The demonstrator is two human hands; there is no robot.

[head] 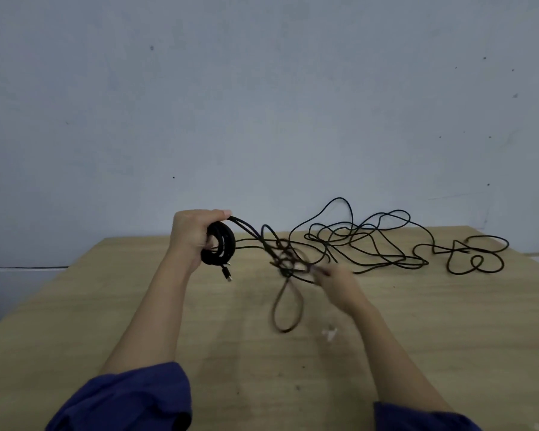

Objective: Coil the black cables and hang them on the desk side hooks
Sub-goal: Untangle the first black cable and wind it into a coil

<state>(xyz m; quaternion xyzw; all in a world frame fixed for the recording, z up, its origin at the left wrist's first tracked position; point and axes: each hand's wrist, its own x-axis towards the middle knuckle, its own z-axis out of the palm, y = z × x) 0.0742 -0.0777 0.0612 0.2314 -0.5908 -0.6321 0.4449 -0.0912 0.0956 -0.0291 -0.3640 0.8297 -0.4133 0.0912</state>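
Dark blue sleeves (pixel 128 399) fill the bottom corners, pushed up on both forearms, and both bare arms reach out over the desk. Behind it all, a pale grey-blue wall (pixel 262 88) takes the whole upper half of the view, dotted with small dark marks. Below that sits the light wooden desk (pixel 75 321), its far edge up against the wall.

Now the cable. A long run of loose cable (pixel 371 244), thin and black, sprawls across the far right of the desk in wide open curls, some arcs lifting up in front of the wall. Toward the middle it bunches into a knot, and one loop (pixel 287 306) droops from there toward the camera.

Left hand (pixel 190 234) is up above the desk, fingers and thumb curled round a tight black coil (pixel 220 244) of several turns, with strands running off to the right into the knot. Right hand (pixel 339 281) is badly blurred, fingertips right at the knot; whether it is pinching a strand there, I cannot tell.

Smaller bits: a plug (pixel 227 275) dangles just under the coil, and a tiny white scrap (pixel 330 332) lies on the desk beside the right forearm.
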